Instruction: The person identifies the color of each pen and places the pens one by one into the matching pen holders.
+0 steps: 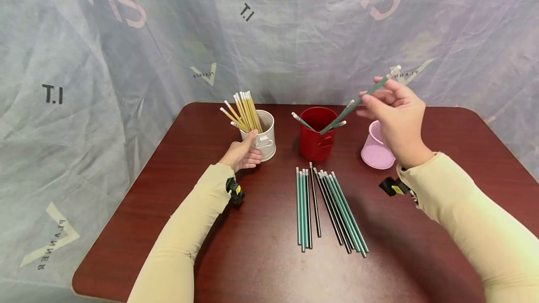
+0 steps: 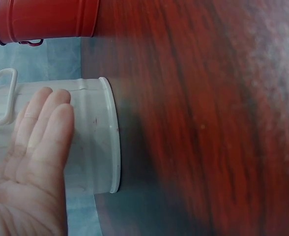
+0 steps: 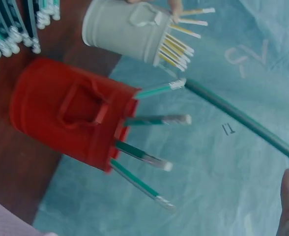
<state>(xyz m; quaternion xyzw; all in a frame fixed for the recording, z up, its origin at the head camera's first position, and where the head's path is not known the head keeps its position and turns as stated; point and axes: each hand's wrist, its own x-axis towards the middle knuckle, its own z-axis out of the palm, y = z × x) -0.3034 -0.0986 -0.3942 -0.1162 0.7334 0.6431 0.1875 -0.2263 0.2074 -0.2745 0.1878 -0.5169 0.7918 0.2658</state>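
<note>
Loose pencils point(image 1: 302, 209) are lying nearest the person on the desk point(image 1: 252, 247). Beyond, the left hand point(image 1: 243, 152) is touching the white bucket point(image 1: 269, 146), fingers straight, while the right hand point(image 1: 397, 109) is pinching a green pencil point(image 3: 243, 120) near the mouth of the red bucket point(image 1: 316, 146). Filling seems underway; the next move is apparently calling for steering its lower end inside.

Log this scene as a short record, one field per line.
Left hand: touches white bucket
Right hand: pinches green pencil, eraser end up
White bucket: upright, holds yellow pencils
Red bucket: upright, holds other green pencils
Table, before red bucket: loose green pencils, black pencils
Pink mesh cup: right of red bucket in head view
</note>
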